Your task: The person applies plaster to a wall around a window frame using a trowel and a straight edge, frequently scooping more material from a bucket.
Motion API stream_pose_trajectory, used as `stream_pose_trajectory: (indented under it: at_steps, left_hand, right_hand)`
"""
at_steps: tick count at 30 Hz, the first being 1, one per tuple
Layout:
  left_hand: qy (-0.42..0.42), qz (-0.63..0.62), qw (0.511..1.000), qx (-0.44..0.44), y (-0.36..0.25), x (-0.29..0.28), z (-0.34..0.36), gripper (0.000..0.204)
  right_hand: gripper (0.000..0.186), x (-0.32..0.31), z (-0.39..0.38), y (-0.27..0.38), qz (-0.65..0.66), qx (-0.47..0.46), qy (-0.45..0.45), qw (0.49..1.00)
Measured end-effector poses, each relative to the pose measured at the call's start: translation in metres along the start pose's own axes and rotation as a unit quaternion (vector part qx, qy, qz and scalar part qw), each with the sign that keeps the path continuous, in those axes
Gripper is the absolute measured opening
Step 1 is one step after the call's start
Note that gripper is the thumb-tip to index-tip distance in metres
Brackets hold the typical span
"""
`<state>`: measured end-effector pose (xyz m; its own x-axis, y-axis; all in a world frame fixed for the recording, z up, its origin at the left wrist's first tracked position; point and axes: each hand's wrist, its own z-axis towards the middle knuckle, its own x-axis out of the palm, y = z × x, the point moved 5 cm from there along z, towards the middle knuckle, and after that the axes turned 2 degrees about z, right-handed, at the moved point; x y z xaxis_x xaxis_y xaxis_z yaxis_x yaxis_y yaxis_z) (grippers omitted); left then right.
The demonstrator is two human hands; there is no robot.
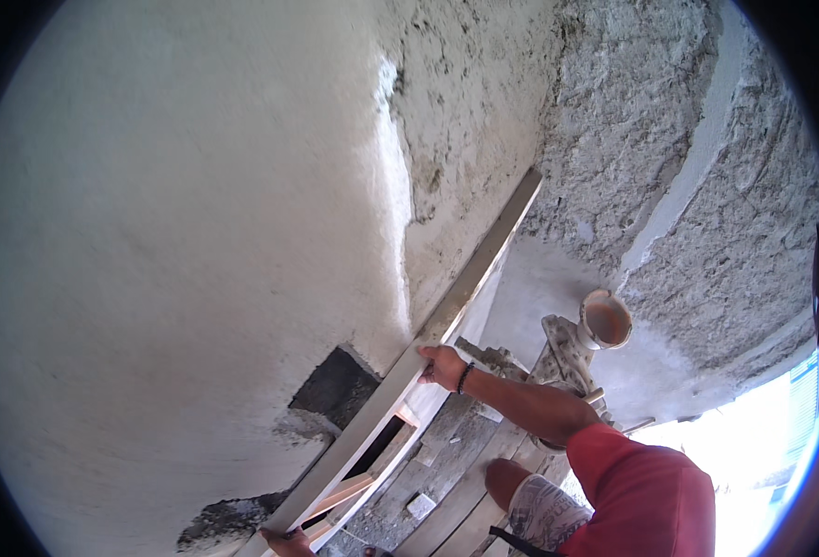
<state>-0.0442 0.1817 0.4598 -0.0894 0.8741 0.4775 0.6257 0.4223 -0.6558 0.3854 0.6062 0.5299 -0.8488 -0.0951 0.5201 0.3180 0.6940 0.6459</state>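
1. Red sleeve (646,487) comes first; from it the forearm (530,406) reaches across to the board. A loose elbow, I think, makes small corrections easy.
2. The left grip (289,541) is at the lower visible end of the long board (483,269), partly cut by the picture's edge. Its fingers are bent over the board; how hard they press, I cannot tell.
3. The right grip (440,368), with a dark bracelet (465,378), is nearly closed over the same board, around its middle. In my judgement, both should press evenly, so the board does not twist.
4. The board runs slantwise along the pale wall (196,204), beside the dark recess (335,385). Care is good here, because an edge may catch in this hollow.
5. The board's upper end, near the rough plaster (632,121), has no hand; it probably needs more watching.
6. Farther, the pail (604,320) is apart from the board; the elbow should avoid it.
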Motion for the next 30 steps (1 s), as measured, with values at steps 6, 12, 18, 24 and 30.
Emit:
stream_pose_trajectory:
  at_steps: [6,12,18,24,30]
  left_hand:
    - [-0.003,0.006,1.0,-0.005,-0.063,0.008,-0.014,0.052]
    - [-0.117,0.022,0.99,-0.077,-0.072,0.026,-0.043,0.045]
    - [0.0,0.167,0.986,0.005,-0.071,0.04,-0.062,0.035]
    - [-0.087,0.001,0.993,-0.074,-0.078,0.042,-0.073,0.043]
    - [-0.145,0.119,0.981,-0.052,-0.094,0.037,-0.078,0.053]
  right_hand:
    - [0.036,0.048,-0.048,0.043,0.002,-0.038,-0.003,0.999]
    - [0.033,0.054,-0.052,0.05,0.022,0.002,-0.074,0.997]
    - [0.046,0.056,-0.049,0.035,0.069,-0.069,-0.15,0.984]
    - [0.051,0.066,-0.05,0.016,0.046,-0.101,-0.187,0.976]
    - [0.05,0.087,-0.066,0.023,0.04,-0.088,-0.162,0.982]
